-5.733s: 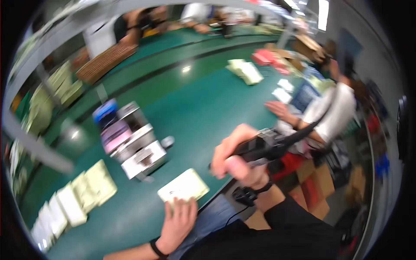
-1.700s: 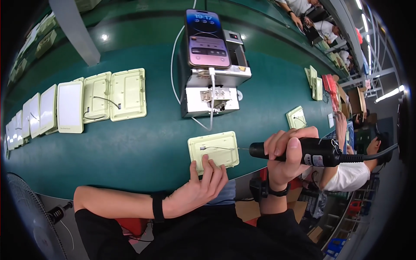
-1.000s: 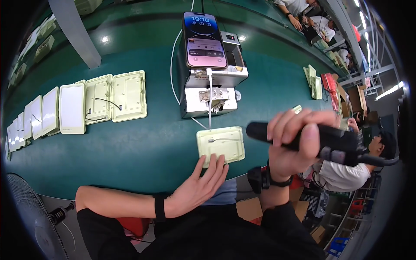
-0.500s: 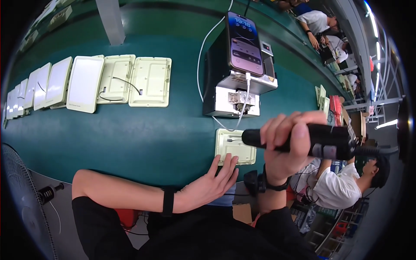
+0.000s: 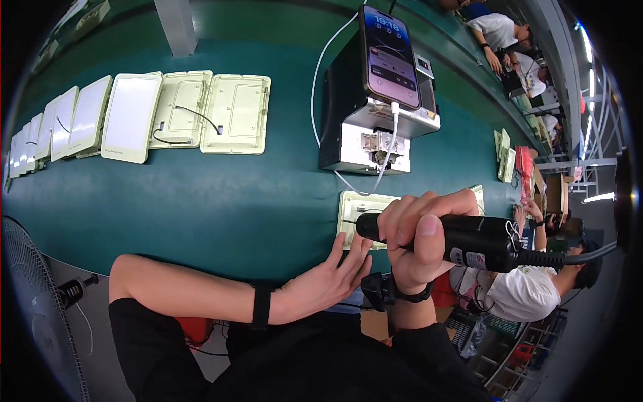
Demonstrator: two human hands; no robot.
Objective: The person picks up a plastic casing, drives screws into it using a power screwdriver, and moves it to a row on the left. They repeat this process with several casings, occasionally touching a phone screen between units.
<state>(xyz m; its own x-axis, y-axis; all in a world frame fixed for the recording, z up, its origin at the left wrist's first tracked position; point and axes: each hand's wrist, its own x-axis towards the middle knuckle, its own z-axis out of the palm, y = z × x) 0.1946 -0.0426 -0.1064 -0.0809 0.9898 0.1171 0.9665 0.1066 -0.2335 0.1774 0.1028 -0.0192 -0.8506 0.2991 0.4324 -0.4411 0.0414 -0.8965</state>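
My right hand (image 5: 423, 234) is wrapped round a black corded electric screwdriver (image 5: 479, 238), held almost level with its nose to the left. Below the nose lies a small cream plastic housing (image 5: 348, 204), partly hidden by the tool and my fingers. A short dark cable shows inside its tray. My left hand (image 5: 325, 281) lies flat with fingers stretched out, the fingertips at the housing's near left edge. It holds nothing. Whether the tool's tip touches the housing I cannot tell.
Behind the housing stands a black-and-silver machine (image 5: 365, 147) with a phone (image 5: 390, 60) on it, a white cable plugged in. Several cream panels (image 5: 236, 114) line the left of the green bench (image 5: 201, 214). A fan (image 5: 40, 301) stands lower left. Co-workers (image 5: 526, 291) sit at right.
My right hand has brought the screwdriver left and slightly down, over more of the housing. My left hand stays at its edge. A cream piece now shows behind my right hand.
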